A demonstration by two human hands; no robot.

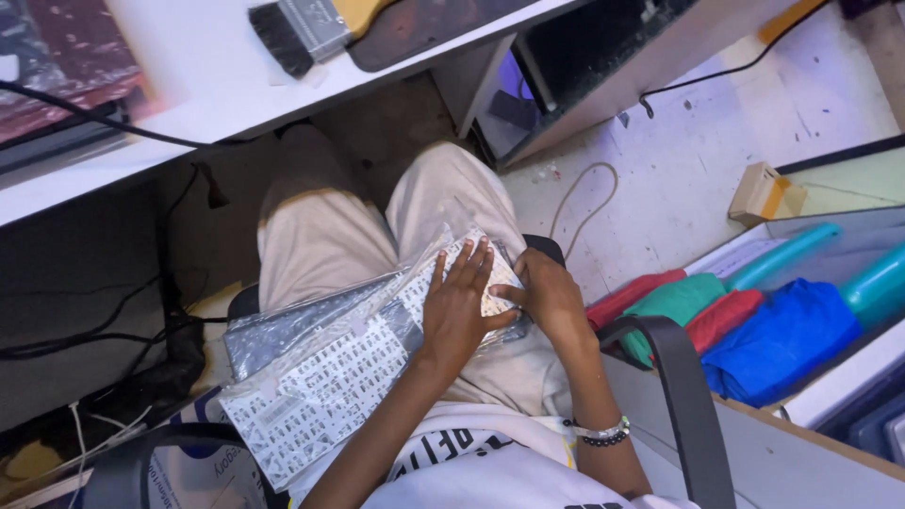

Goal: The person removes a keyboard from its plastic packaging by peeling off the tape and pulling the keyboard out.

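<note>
White desk (189, 75) across the far left, brush (302, 33) on it. Keyboard in clear wrap (339, 377) lies on the lap. Left hand (457, 311) rests flat and open upon it; right hand (547, 297) pinches its right end.

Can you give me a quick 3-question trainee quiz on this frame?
1. True or false: the left hand lies flat on the plastic-wrapped keyboard on the lap.
2. What does the right hand do? A) holds the brush B) grips the keyboard's far end C) rests on the armrest
3. Which item sits on the white desk edge, top of view?

Key: 1 true. 2 B. 3 The paintbrush.
</note>
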